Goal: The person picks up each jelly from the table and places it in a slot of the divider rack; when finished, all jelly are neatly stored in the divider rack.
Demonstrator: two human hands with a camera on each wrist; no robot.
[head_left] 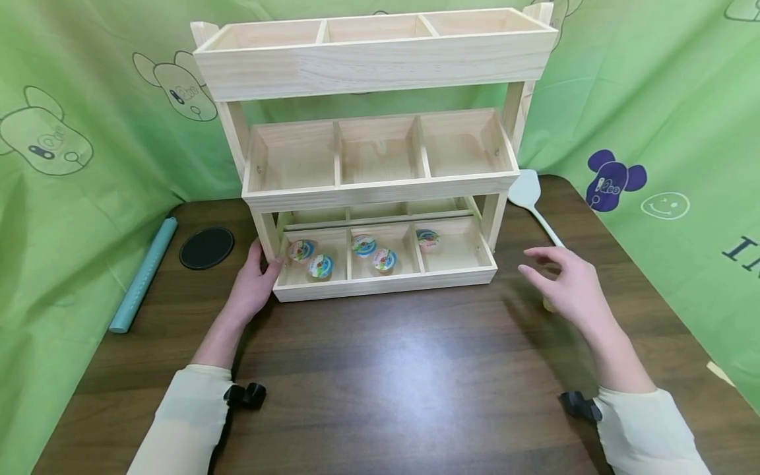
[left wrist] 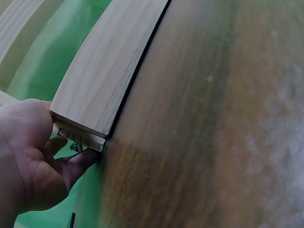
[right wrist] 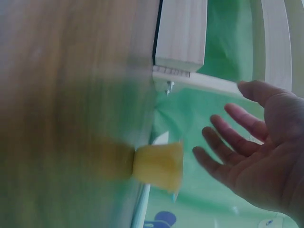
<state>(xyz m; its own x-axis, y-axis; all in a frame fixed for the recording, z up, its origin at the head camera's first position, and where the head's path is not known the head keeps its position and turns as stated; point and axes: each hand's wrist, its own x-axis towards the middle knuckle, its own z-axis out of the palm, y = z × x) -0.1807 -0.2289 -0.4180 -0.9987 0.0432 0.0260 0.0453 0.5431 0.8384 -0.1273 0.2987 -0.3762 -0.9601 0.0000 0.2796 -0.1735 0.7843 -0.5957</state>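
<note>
A three-tier wooden shelf [head_left: 380,188] stands on the table, each tier split into three compartments. Several small jelly cups with printed lids lie in the bottom tier: two on the left, two in the middle [head_left: 384,260], one on the right [head_left: 427,240]. My left hand [head_left: 252,284] grips the bottom tier's left end [left wrist: 83,135], its fingers curled behind the corner. To the right of the shelf, my right hand [head_left: 567,284] hovers with fingers spread and slightly bent, holding nothing. Near it a yellow jelly cup [right wrist: 159,164] stands on the table, mostly hidden under the hand in the head view.
A pale blue fly swatter [head_left: 526,191] lies behind the right hand. At the left are a black round disc [head_left: 206,248] and a light blue rod [head_left: 144,274]. Green printed cloth [head_left: 641,119] hangs around the table's back and sides.
</note>
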